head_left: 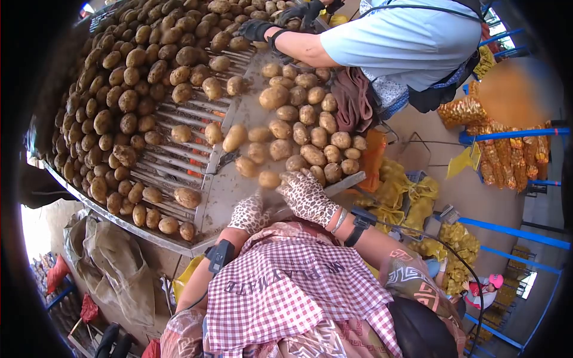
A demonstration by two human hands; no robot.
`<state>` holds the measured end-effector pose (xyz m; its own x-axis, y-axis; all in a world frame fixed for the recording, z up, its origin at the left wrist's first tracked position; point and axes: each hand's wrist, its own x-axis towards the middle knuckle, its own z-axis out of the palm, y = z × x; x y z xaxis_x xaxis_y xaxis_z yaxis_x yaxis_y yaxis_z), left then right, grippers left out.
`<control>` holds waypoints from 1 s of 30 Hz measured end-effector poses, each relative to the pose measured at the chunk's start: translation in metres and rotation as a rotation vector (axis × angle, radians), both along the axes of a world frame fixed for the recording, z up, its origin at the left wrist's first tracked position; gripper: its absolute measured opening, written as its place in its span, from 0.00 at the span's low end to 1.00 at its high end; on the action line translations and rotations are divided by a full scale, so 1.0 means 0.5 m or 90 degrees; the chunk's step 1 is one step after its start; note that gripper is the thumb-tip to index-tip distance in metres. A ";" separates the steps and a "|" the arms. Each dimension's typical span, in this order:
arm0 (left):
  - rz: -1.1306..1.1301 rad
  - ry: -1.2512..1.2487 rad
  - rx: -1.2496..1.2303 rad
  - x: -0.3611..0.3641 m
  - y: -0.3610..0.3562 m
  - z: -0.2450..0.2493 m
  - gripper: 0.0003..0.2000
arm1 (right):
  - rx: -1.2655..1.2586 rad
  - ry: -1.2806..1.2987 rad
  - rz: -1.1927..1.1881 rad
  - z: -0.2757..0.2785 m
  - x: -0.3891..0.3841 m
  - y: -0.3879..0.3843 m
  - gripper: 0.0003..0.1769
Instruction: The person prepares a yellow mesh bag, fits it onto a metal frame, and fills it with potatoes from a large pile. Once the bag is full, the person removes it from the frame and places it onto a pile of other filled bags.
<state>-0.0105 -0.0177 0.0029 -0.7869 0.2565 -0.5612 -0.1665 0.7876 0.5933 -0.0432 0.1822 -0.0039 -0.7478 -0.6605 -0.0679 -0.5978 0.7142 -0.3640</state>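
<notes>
Both my hands wear spotted gloves at the near edge of a metal table [227,179]. My left hand [249,213] is low over the metal, its fingers blurred and hard to make out. Against the near side of the potato pile [307,113] rests my right hand [307,196], its fingertips close to a potato [269,179]; whether it grips one cannot be made out. Several loose potatoes lie just beyond my hands, some blurred.
A slatted roller bed [179,155] full of potatoes spreads to the left. Across the table, a co-worker's gloved hands [253,30] reach over potatoes. Net sacks [412,197] and blue rails [513,232] stand at right. A sack [113,268] hangs lower left.
</notes>
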 end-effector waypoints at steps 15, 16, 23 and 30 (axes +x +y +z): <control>0.250 0.258 -0.171 -0.002 -0.196 -0.027 0.28 | -0.229 0.037 -0.195 0.045 -0.247 0.036 0.17; 0.275 0.286 -0.102 -0.004 -0.164 -0.021 0.28 | -0.216 0.065 -0.175 0.052 -0.262 0.015 0.18; 0.567 0.142 0.535 -0.039 -0.082 0.012 0.22 | 0.126 0.096 -0.079 -0.013 -0.398 -0.109 0.35; 0.744 -0.056 0.970 -0.081 -0.084 0.036 0.29 | -0.782 -0.806 -0.282 -0.011 -0.406 -0.151 0.26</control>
